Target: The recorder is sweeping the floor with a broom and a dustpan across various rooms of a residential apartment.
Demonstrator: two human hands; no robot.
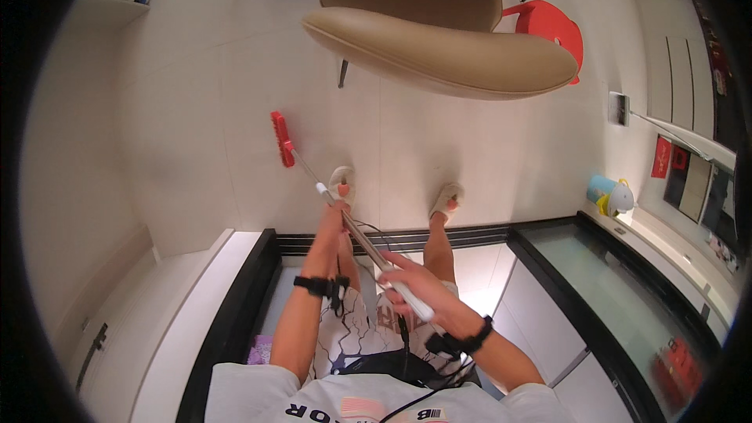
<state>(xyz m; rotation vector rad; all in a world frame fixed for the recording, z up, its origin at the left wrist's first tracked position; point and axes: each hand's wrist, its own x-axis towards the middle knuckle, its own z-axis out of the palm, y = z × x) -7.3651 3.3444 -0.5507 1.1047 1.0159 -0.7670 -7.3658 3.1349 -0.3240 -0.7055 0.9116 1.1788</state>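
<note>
A long-handled floor brush [283, 138] with red bristles and a metal pole slants across the view, its head on or just above the pale tiled floor [264, 188]. My left hand [336, 217] grips the middle of the pole, close below a white collar. Around the white grip at the pole's upper end, my right hand [411, 285] is closed. Both wrists wear black straps with small devices. My feet, in light slippers [447, 202], stand apart beyond the black sliding-door track.
A tan chair [440, 61] and a red stool [549, 26] stand ahead. At the right are a flat floor mop [619, 108] and a blue and white container [611, 194]. Black door frames [226, 329] flank me. Cables hang around my legs.
</note>
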